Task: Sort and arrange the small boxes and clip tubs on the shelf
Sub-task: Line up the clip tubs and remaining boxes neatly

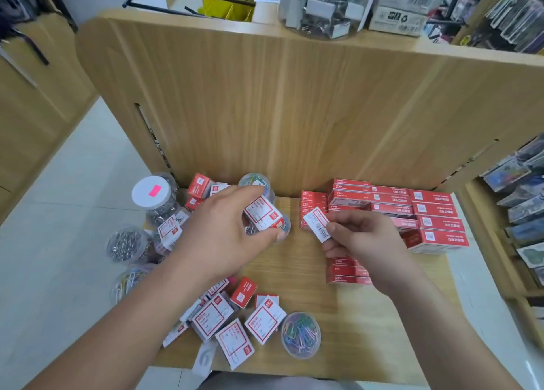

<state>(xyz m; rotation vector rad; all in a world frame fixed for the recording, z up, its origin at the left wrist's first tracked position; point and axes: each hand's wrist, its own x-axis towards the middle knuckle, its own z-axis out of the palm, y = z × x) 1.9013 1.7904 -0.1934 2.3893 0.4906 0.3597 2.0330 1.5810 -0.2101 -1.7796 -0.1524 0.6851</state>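
**clipfan:** Fingers [272,236] of the left hand [217,236] are wrapped round a labelled clip tub [260,213] at about 11 o'clock on the shelf [294,272]. Why hold it tilted?

**shelfie:** Probably so the label faces up for reading. The right hand [365,242] pinches a small white box [316,221] by one end, barcode showing, maybe to check where it goes. Red boxes [435,221] sit stacked at 2 o'clock, so I'd say that side's done. The loose white boxes [232,325] at 7 aren't.
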